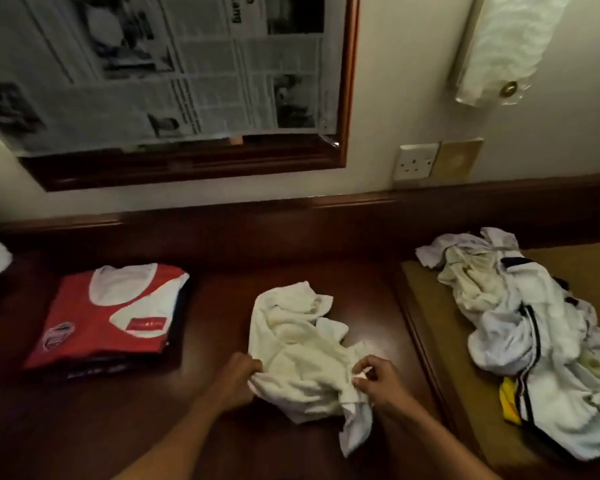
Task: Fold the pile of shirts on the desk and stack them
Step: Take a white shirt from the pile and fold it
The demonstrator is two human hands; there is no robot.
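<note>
Shirt in hand: white shirt [298, 348], crumpled, lying on the dark wooden desk [222, 427] between the folded stack and the unfolded pile.
Left hand [238, 379]: fingers curled, gripping the near-left edge of the white shirt.
Right hand [378, 379]: fingers and thumb pinching a fold of cloth at the near-right edge.
Key relation: both hands hold the near edge; the bulk of the garment extends away from the fingers toward the wall. Long axis runs roughly near-to-far, tilted slightly left at the far end. Neither hand is clearly nearer; they sit on opposite sides of the cloth at about equal depth.
Folded stack [115, 317]: red-and-white shirt on top of darker folded items, left of the white shirt, well apart.
Unfolded pile [541, 341]: mixed white garments on a tan mat [586, 261], right of the work area.
Step (judged): spreading the shirt flat before folding.
Next move (judged): draw the hands apart to straighten the near edge.
Risk (judged): twisted cloth near the right hand may resist flattening.
</note>
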